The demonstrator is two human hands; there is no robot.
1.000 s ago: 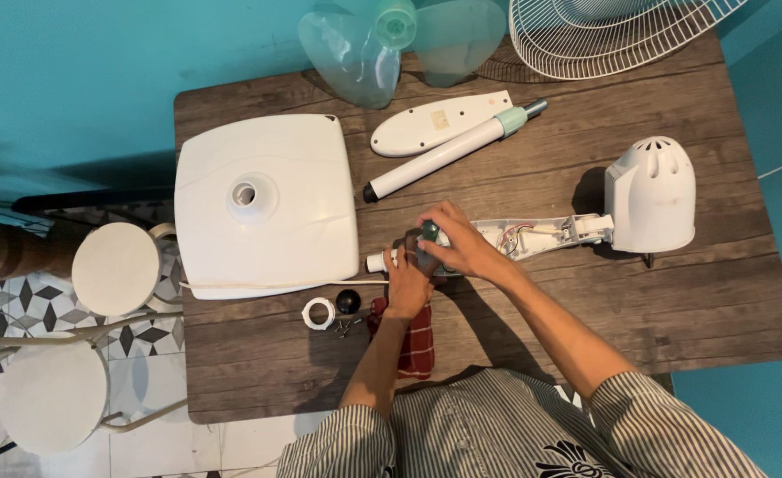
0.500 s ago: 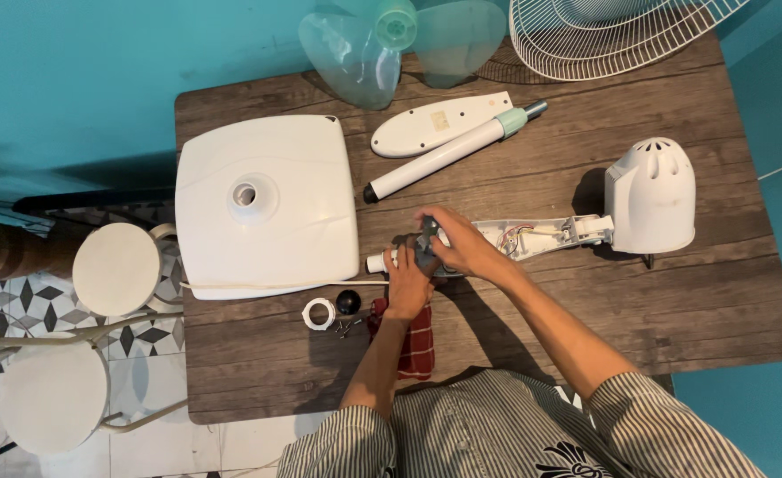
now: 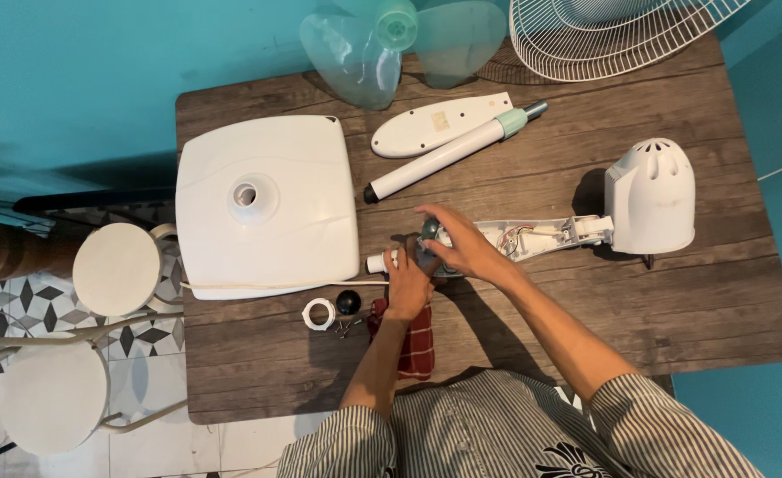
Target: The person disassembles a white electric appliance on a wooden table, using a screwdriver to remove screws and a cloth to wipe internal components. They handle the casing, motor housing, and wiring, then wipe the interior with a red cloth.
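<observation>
Your wooden table [image 3: 674,301] is dark, grainy plank. On it lies a square, glossy white plastic fan base [image 3: 267,205], then the domed, vented motor housing [image 3: 652,196], whose opened neck [image 3: 532,237] shows wires. Near the table's middle, your right hand [image 3: 462,248] and left hand [image 3: 408,281] both clasp the neck's round grey-green collar [image 3: 428,232]. Beside them sit a checked red cloth [image 3: 419,341], a white ring [image 3: 319,313] and a black knob [image 3: 347,302].

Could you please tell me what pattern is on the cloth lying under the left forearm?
The cloth is red with a dark check, seen best in the head view.
</observation>
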